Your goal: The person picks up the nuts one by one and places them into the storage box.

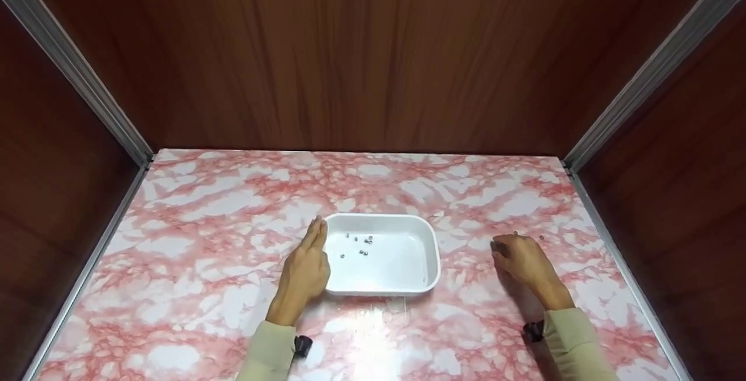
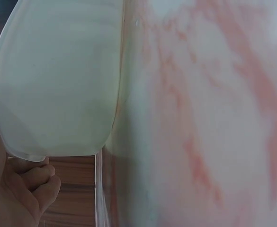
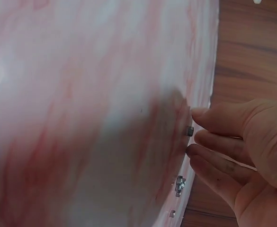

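A white rectangular tray (image 1: 384,276) rests on the table, with several small metal nuts (image 1: 366,241) scattered over the left part of its floor. My left hand (image 1: 306,267) lies along the tray's left side, its fingers extended and touching the wall. In the left wrist view, fingers (image 2: 46,182) show beside the tray's end (image 2: 58,85). Right of the tray, my right hand (image 1: 524,261) reaches down to the table. The right wrist view has its thumb and fingertips (image 3: 202,114) slightly apart around one nut (image 3: 190,131); more nuts (image 3: 180,185) lie beside the fingers.
The table (image 1: 221,200) has a red-and-white marbled top. Brown wood-grain panels (image 1: 361,60) enclose its back and sides, with grey metal strips (image 1: 653,72) along the corners. A loose nut (image 1: 541,237) lies on the table beyond my right hand.
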{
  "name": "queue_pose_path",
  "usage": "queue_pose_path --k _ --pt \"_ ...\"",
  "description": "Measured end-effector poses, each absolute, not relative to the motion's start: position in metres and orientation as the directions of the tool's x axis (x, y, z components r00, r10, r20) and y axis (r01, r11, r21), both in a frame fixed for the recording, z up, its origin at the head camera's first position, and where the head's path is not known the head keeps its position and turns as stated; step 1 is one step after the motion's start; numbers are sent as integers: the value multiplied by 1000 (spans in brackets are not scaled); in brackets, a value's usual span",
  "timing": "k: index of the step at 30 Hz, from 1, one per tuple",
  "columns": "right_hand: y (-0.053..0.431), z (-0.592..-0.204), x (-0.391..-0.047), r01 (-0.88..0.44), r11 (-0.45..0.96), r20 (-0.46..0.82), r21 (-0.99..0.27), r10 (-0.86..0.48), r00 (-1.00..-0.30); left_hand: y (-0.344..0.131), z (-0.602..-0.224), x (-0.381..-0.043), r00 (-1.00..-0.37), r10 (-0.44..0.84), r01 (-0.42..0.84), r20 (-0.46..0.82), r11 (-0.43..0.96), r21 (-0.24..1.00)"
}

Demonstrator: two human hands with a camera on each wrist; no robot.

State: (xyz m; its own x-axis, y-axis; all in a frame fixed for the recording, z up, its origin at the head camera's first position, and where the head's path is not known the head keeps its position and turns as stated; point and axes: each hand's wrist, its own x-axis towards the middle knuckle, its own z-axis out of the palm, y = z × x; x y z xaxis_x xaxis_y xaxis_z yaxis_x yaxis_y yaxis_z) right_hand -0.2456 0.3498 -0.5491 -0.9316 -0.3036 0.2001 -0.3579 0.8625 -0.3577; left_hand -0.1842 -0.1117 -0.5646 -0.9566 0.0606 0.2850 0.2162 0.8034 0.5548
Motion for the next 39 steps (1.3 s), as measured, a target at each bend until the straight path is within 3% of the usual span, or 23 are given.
queue_pose_path --k 8,28,39 --pt "347 -552 -249 -392 876 236 -282 -333 -913 -111 -565 -184 -955 59 217 290 806 550" --pt "340 -550 -251 -377 893 144 -246 -351 -925 -111 -566 -184 -951 60 226 302 800 555" --pt "336 -551 -250 -398 894 199 -205 -360 -911 -112 -564 -185 -954 68 220 293 821 526"
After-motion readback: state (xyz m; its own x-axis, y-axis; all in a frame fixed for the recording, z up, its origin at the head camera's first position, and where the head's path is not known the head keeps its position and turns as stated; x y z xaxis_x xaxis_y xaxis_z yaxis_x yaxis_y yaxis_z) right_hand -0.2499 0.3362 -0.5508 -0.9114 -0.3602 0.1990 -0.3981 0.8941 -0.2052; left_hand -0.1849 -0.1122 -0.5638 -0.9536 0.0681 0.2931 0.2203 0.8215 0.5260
